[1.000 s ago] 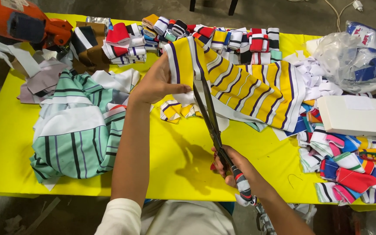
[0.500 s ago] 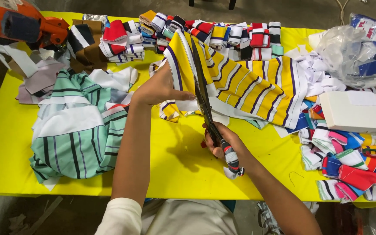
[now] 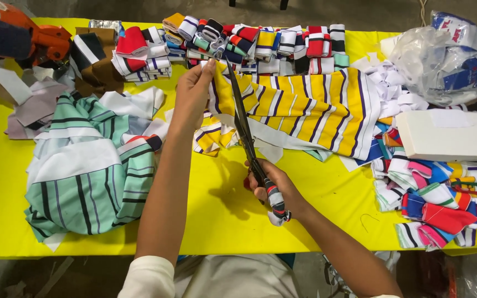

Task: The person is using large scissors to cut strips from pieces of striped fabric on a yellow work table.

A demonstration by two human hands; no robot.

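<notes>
Both of my hands work over a yellow table (image 3: 316,215). My left hand (image 3: 193,94) pinches the near edge of a yellow, white and purple striped cloth (image 3: 310,107), lifting it. My right hand (image 3: 274,190) is closed around the wrapped handles of long scissors (image 3: 245,129), blades lying along that held edge. A green striped cloth (image 3: 89,165) lies to the left
</notes>
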